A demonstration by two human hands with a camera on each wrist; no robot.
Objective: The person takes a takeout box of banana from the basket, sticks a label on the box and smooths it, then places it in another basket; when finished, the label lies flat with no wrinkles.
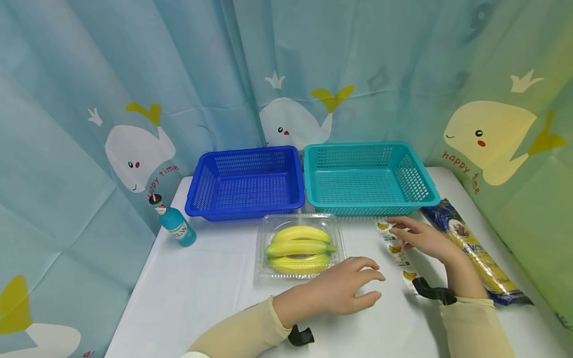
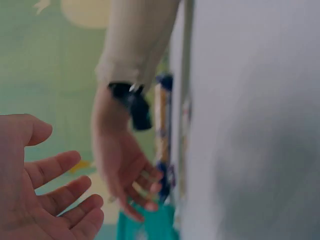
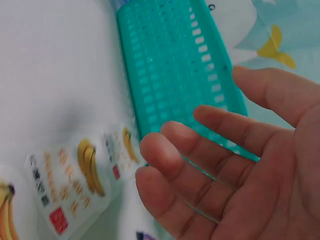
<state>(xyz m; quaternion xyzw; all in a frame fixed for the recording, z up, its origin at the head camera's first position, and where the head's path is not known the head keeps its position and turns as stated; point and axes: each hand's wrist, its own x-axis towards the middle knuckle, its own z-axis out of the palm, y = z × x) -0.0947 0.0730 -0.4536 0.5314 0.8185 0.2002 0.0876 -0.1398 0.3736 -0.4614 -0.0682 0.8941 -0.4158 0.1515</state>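
Observation:
My right hand (image 1: 423,238) hovers beside a strip of banana-printed labels (image 1: 398,256) that lies on the white table. Its fingers are relaxed and hold nothing; the right wrist view shows the labels (image 3: 70,187) just beyond the fingertips. My left hand (image 1: 342,286) is above the table in front of a clear plastic box (image 1: 264,263), with fingers loosely spread and nothing between them. Inside that box lie three yellow bananas (image 1: 297,248). The left wrist view shows the left palm (image 2: 20,200) with its fingers apart.
A blue basket (image 1: 243,211) and a teal basket (image 1: 371,204) stand side by side at the back, by the whale-print curtain. At left is a small teal bottle (image 1: 179,226). A long blue and yellow packet (image 1: 476,253) lies along the right edge, beside my right forearm.

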